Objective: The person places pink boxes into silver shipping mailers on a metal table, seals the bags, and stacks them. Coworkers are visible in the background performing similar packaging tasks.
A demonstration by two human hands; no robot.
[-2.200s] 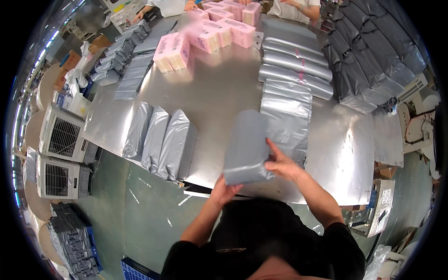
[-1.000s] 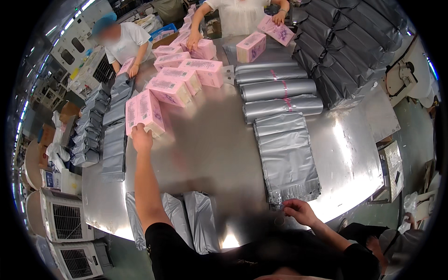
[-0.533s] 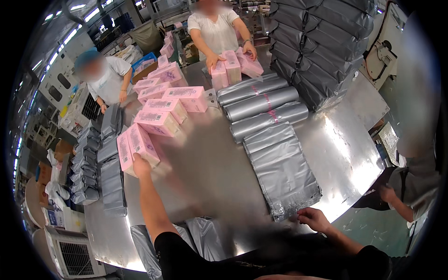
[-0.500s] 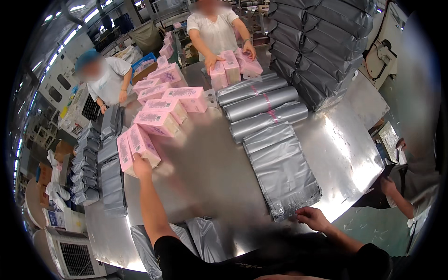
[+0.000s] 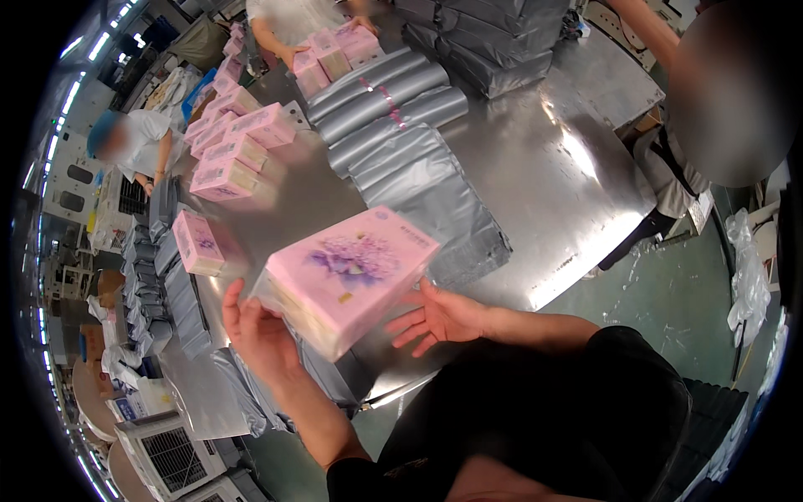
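A pink tissue pack (image 5: 351,263) with a purple flower print and clear wrapped ends hangs tilted above the metal table, between my hands. By its left end is my left hand (image 5: 266,339), fingers spread; whether the fingertips touch the wrapper is hard to tell. My right hand (image 5: 452,318) is open below the pack's right end, fingers apart. A single pink pack (image 5: 198,241) stands on the table beyond my left hand. Behind the raised pack lies a flat stack of silver-grey plastic bags (image 5: 427,197), partly hidden.
Rolled grey bags (image 5: 393,100) lie beyond the flat stack. More pink packs (image 5: 226,167) cover the far left of the metal table (image 5: 552,184). Grey bundles (image 5: 493,42) are piled at the back. Co-workers stand across the table and at the left; another person is at the right.
One pink pack has come off the table's left side, up between my hands. My left hand has let go its grip; my right hand has left the bag stack's near edge. The view has shifted.
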